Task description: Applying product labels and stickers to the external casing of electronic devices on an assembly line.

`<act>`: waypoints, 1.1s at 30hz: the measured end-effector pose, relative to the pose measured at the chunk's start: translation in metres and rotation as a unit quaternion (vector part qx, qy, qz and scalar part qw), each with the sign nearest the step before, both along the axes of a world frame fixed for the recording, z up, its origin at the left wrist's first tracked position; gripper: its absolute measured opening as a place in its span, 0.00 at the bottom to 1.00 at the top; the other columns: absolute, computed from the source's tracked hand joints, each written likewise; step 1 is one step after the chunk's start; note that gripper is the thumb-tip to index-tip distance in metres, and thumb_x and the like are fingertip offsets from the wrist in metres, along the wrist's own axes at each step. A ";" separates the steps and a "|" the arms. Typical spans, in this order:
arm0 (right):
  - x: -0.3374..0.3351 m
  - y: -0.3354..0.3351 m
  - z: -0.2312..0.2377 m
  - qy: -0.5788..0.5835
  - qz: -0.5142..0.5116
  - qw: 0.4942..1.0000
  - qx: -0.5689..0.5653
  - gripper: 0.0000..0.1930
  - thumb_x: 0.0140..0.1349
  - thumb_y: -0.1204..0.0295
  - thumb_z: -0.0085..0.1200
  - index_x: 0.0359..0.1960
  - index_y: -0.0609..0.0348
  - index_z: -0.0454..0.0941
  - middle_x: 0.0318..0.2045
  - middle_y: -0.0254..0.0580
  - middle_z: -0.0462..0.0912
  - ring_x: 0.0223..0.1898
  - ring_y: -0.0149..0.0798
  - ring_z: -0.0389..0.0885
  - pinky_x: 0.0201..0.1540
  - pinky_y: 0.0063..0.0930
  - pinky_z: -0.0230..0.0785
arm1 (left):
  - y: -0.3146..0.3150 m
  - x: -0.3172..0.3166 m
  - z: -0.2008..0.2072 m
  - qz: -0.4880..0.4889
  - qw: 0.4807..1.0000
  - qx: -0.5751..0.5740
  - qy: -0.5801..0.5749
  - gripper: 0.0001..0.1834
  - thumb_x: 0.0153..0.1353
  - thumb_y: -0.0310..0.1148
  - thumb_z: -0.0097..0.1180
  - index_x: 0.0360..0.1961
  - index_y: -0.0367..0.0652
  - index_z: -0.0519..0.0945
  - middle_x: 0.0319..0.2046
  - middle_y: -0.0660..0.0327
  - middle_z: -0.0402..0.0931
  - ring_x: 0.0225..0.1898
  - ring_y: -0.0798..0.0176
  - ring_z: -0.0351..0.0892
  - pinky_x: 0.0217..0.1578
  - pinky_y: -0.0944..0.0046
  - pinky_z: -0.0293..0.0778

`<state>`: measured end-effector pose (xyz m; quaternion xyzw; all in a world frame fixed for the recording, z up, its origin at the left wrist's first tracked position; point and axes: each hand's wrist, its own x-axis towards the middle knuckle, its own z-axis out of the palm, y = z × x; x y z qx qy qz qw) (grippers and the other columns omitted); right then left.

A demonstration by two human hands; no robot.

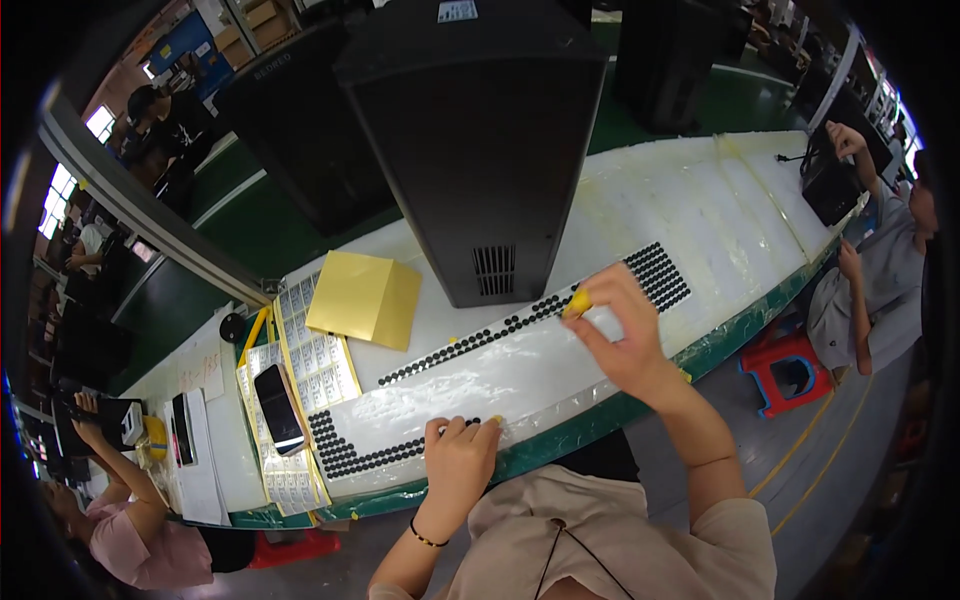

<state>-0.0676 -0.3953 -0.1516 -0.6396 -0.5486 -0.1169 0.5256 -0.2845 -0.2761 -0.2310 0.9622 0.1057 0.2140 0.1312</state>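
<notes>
A pale sheet (400,395) with rows of small round black pads lies along the near part of the table. My left hand (462,460) rests on its lower edge beside the pads (360,460), fingers curled; whatever is under the fingertips is hidden. Over the sheet's upper row of pads (480,340), my right hand (628,335) is raised with thumb and forefinger pinched together. Something yellow (578,303), perhaps a finger cover, shows at that fingertip, and anything in the pinch is too small to name. A denser block of pads (660,275) lies beyond the right hand.
A tall black cabinet with a slotted vent (470,180) stands just ahead. To the left lie a yellow card box (365,298), label sheets (310,350) and a phone (278,408). People sit at both table ends; a red stool (785,370) stands at right.
</notes>
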 end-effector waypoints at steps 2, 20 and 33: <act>0.017 -0.001 0.040 -0.040 -0.036 0.997 0.055 0.10 0.51 0.85 0.59 0.32 0.61 0.73 0.32 0.41 0.76 0.36 0.39 0.73 0.42 0.26 0.66 | -0.002 0.000 0.000 0.017 1.000 -0.004 0.000 0.05 0.52 0.30 0.63 0.30 0.44 0.81 0.19 0.65 0.76 0.26 0.62 0.73 0.40 0.60 0.64; 0.070 0.043 0.183 -0.106 -0.022 0.994 -0.005 0.07 0.60 0.71 0.57 0.36 0.60 0.75 0.32 0.34 0.77 0.37 0.29 0.74 0.45 0.22 0.66 | -0.002 0.003 0.000 0.043 0.987 -0.143 -0.052 0.06 0.50 0.29 0.65 0.28 0.46 0.79 0.12 0.65 0.65 0.19 0.59 0.67 0.32 0.62 0.62; 0.071 0.048 0.169 -0.241 -0.062 0.962 0.113 0.06 0.58 0.80 0.57 0.37 0.63 0.74 0.31 0.38 0.76 0.34 0.33 0.76 0.40 0.23 0.68 | 0.004 0.003 0.003 0.050 0.985 -0.134 -0.094 0.07 0.48 0.27 0.66 0.28 0.44 0.80 0.12 0.66 0.63 0.19 0.62 0.64 0.30 0.63 0.61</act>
